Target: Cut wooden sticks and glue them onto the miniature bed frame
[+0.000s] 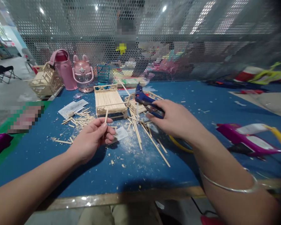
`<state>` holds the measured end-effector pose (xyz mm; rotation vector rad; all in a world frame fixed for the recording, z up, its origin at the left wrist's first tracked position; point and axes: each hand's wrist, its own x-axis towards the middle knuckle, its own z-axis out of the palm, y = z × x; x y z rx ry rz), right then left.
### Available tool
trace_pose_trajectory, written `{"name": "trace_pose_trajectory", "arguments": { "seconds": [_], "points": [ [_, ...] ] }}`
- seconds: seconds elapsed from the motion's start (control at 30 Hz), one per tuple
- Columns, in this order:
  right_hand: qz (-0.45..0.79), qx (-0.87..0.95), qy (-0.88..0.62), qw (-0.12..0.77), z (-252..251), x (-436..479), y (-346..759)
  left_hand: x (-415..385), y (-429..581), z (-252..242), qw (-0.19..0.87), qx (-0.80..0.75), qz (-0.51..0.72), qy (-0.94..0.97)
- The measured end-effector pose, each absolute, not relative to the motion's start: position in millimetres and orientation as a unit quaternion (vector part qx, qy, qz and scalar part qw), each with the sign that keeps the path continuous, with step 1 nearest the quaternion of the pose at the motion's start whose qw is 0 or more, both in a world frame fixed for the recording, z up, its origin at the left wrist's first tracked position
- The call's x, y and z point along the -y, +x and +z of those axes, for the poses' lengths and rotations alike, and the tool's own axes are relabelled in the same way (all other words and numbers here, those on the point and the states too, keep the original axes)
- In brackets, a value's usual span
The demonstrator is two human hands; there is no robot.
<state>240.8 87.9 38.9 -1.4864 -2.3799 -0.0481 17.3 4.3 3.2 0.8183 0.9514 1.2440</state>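
My left hand is closed in a pinch on a short wooden stick that points upward. My right hand grips a blue glue gun, its nozzle aimed down and to the left over the table. Between and beyond the hands stands a small bed-like model made of sticks, with a second stick frame partly behind the gun. Loose long sticks lie under my right hand. A silver bangle sits on my right wrist.
Cut stick scraps and sawdust litter the blue table. At the back left stand a stick basket, a pink jug and a pink bottle. A purple glue gun lies at right. Mesh fencing closes the back.
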Motion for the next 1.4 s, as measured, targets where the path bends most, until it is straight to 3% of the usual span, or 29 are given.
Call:
{"name": "trace_pose_trajectory", "arguments": {
  "seconds": [0.37,0.87,1.2,1.4],
  "points": [
    [0.11,0.89,-0.416,0.15,18,-60,206,-2,22,-3,0.597,-0.42,0.518,0.446],
    [0.142,0.895,-0.38,0.185,19,-51,201,5,28,1,0.507,-0.468,0.494,0.528],
    [0.072,0.888,-0.392,0.23,-1,-46,188,6,22,-1,0.406,-0.571,0.459,0.546],
    [-0.082,0.875,-0.422,0.221,2,-46,183,6,26,-4,0.462,-0.581,0.457,0.49]
  ]
}}
